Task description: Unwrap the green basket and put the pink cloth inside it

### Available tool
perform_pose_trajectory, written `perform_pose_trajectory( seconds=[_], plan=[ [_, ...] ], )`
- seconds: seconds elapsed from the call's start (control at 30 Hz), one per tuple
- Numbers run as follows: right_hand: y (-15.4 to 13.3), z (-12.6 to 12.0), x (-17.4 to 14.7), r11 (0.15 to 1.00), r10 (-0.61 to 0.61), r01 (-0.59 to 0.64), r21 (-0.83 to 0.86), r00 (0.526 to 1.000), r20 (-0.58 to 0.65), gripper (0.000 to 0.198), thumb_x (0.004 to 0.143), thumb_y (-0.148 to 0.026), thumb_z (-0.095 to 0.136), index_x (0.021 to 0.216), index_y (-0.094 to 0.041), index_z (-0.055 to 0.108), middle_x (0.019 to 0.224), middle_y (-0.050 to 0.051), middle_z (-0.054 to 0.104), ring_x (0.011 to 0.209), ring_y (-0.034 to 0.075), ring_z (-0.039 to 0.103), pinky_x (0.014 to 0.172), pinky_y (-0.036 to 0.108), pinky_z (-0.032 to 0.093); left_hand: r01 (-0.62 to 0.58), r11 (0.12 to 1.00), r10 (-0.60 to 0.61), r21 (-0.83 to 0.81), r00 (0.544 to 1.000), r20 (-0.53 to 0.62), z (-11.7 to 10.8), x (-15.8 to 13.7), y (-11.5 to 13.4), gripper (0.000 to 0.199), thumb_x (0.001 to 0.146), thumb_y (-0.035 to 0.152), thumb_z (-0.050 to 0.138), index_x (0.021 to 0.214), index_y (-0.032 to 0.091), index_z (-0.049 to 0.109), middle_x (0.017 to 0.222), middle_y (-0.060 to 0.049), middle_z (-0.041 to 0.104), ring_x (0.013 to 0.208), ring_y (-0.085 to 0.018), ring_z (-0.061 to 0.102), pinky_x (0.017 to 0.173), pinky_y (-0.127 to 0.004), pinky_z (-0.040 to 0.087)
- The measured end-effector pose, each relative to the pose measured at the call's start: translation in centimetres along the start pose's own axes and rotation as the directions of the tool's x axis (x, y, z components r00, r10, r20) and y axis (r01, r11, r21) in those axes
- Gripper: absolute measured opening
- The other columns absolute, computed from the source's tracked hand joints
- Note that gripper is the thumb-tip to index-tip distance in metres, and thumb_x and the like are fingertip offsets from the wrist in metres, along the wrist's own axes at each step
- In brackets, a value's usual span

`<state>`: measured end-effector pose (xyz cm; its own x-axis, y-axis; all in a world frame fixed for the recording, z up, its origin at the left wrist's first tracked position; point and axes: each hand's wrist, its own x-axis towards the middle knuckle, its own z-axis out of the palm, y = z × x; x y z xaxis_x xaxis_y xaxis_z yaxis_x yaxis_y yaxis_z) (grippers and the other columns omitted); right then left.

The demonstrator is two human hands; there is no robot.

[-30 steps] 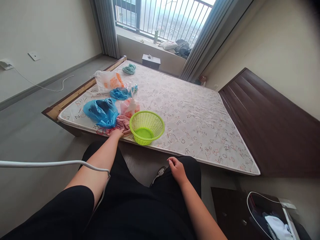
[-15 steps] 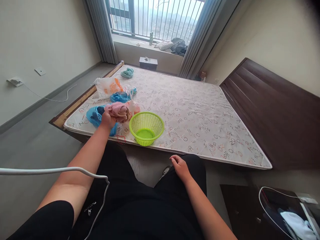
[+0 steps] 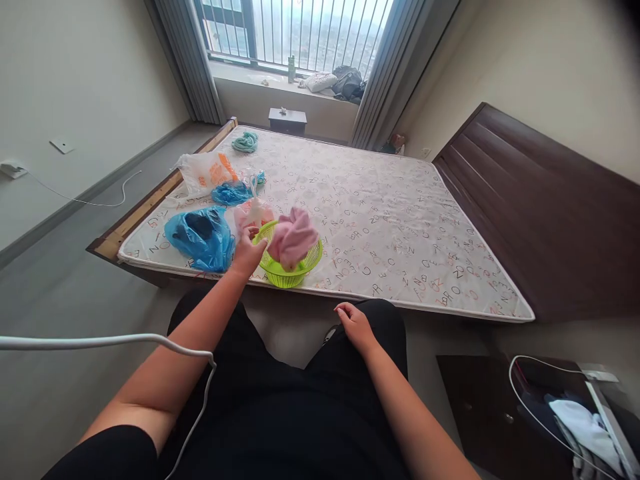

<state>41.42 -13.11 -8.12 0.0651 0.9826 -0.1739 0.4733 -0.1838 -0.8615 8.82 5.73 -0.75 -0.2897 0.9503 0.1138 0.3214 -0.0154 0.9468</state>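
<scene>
One green basket point(image 3: 287, 270) stands near the front edge of the bed point(image 3: 400, 220), and one pink cloth point(image 3: 293, 239) hangs bunched over its open top, its lower end dipping inside the rim. The cloth is a crumpled lump, a little taller than wide, with no clear direction to it. To the left of the basket lie two blue plastic bags: a large one point(image 3: 203, 237) near the mattress corner and a smaller one point(image 3: 231, 193) further back. One white bag with orange print point(image 3: 205, 172) sits behind them, one pale pink bag point(image 3: 253, 213) is just beside the basket, and one teal bundle point(image 3: 245, 141) lies at the far end.

The left hand point(image 3: 247, 253) reaches forward with the arm nearly straight, at the basket's left rim; its fingers are loosely spread beside the cloth, and whether they touch it cannot be told. The right hand point(image 3: 354, 327) rests on the right knee, fingers curled loosely, holding nothing.
</scene>
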Motion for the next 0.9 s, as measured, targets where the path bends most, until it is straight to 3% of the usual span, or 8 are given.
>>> perform_pose_trajectory(
  seconds=[0.07,0.17,0.3,0.43,0.53,0.63,0.73,0.9],
  plan=[
    [0.0,-0.1,-0.1,1.0,0.0,0.0,-0.007,1.0,0.006,0.036,0.091,-0.053,0.053,0.094,-0.022,0.071,0.07,0.0,0.061,0.066,0.02,0.055,0.066,0.031,0.042,0.052,0.998,-0.049,0.034,0.996,-0.071,0.9,-1.2,-2.5,0.052,0.08,0.018,0.08,0.128,0.02,0.057,0.147,-0.013,0.057,0.149,-0.035,0.043,0.126,-0.054,0.035],
    [0.1,-0.2,-0.1,1.0,-0.005,0.005,-0.022,1.0,0.012,0.037,0.091,-0.053,0.053,0.094,-0.022,0.071,0.07,0.0,0.062,0.066,0.019,0.055,0.067,0.031,0.042,0.359,0.927,-0.358,-0.109,0.933,0.026,1.5,-2.0,-4.5,0.056,0.092,0.027,0.066,0.143,0.022,0.045,0.159,-0.017,0.048,0.153,-0.036,0.039,0.116,-0.06,0.044],
    [0.4,-0.2,-0.2,0.998,-0.021,0.021,-0.06,1.0,-0.006,0.037,0.093,-0.052,0.051,0.095,-0.021,0.072,0.073,0.002,0.067,0.067,0.021,0.059,0.068,0.032,0.045,0.675,0.704,-0.582,-0.222,0.727,0.365,1.7,-2.7,-5.3,0.045,0.088,0.024,0.059,0.132,0.015,0.056,0.122,-0.021,0.072,0.118,-0.04,0.069,0.087,-0.058,0.06],
    [-1.0,-0.6,-1.0,0.927,-0.27,0.255,-0.276,0.963,-0.021,0.035,0.1,-0.042,0.046,0.103,-0.022,0.074,0.092,0.009,0.074,0.086,0.025,0.067,0.082,0.037,0.051,0.755,0.605,-0.599,-0.254,0.642,0.478,2.1,-6.1,-5.8,0.054,0.071,0.022,0.072,0.124,0.019,0.062,0.103,-0.016,0.076,0.102,-0.04,0.074,0.079,-0.053,0.061],
    [-3.9,0.1,-0.4,0.697,-0.497,0.548,-0.462,0.834,0.238,0.035,0.105,-0.034,0.043,0.113,-0.023,0.075,0.099,0.012,0.074,0.097,0.026,0.066,0.091,0.039,0.051,0.742,0.596,-0.583,-0.308,0.663,0.469,2.8,-10.0,-6.4,0.073,0.065,0.018,0.069,0.136,0.029,0.057,0.112,-0.012,0.075,0.104,-0.037,0.074,0.077,-0.051,0.061],
    [-6.8,3.2,2.8,0.498,-0.508,0.681,-0.537,0.731,0.455,0.036,0.107,-0.03,0.04,0.116,-0.023,0.074,0.107,0.014,0.073,0.107,0.028,0.063,0.098,0.042,0.049,0.687,0.607,-0.532,-0.399,0.724,0.438,3.6,-13.2,-6.6,0.087,0.062,0.015,0.067,0.145,0.034,0.05,0.123,-0.009,0.072,0.108,-0.033,0.073,0.08,-0.045,0.062],
    [-7.9,7.5,7.5,0.376,-0.435,0.703,-0.603,0.709,0.555,0.039,0.107,-0.025,0.04,0.134,-0.019,0.068,0.145,0.02,0.062,0.141,0.036,0.049,0.107,0.05,0.046,0.646,0.618,-0.446,-0.449,0.758,0.477,3.8,-14.6,-6.9,0.092,0.06,0.011,0.063,0.148,0.034,0.049,0.124,-0.007,0.072,0.11,-0.03,0.072,0.084,-0.038,0.061],
    [-5.6,11.1,13.2,0.349,-0.202,0.668,-0.657,0.739,0.643,0.046,0.102,-0.016,0.048,0.146,-0.022,0.061,0.17,0.016,0.038,0.162,0.043,0.014,0.119,0.068,0.028,0.712,0.624,-0.499,-0.321,0.68,0.538,3.3,-14.4,-8.2,0.085,0.058,0.008,0.062,0.141,0.029,0.056,0.101,-0.006,0.073,0.09,-0.028,0.073,0.074,-0.036,0.06]
  ],
)
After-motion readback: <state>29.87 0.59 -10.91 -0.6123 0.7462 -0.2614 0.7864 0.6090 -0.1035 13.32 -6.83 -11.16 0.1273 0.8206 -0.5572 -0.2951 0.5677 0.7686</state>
